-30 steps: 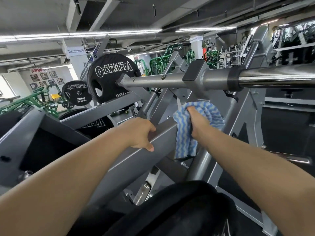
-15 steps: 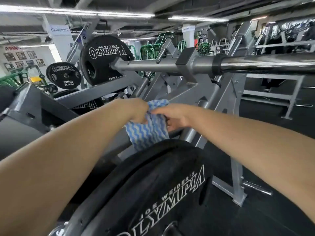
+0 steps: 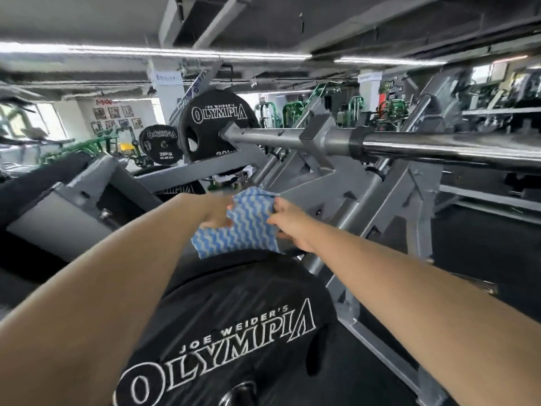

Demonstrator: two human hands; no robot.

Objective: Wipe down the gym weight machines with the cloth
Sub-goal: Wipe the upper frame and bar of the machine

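A blue-and-white wavy-striped cloth (image 3: pixel 246 224) hangs spread between my two hands in the middle of the view. My left hand (image 3: pixel 215 210) pinches its left edge and my right hand (image 3: pixel 288 222) pinches its right edge. The cloth hangs just above the rim of a large black Olympia weight plate (image 3: pixel 234 332) close in front of me. Behind the cloth rises the grey steel frame (image 3: pixel 330 183) of the plate-loaded weight machine, with its chrome bar (image 3: pixel 439 145) running to the right.
Two more black Olympia plates (image 3: pixel 216 127) hang on the machine's far side at upper left. A grey padded arm (image 3: pixel 58 206) lies at left. Green machines (image 3: pixel 295 108) stand in the background. Dark floor (image 3: pixel 483 244) shows at right.
My left hand left the grey frame arm and took hold of the cloth, which my right hand carried down off the frame. The cloth now hangs spread between both hands above the near plate.
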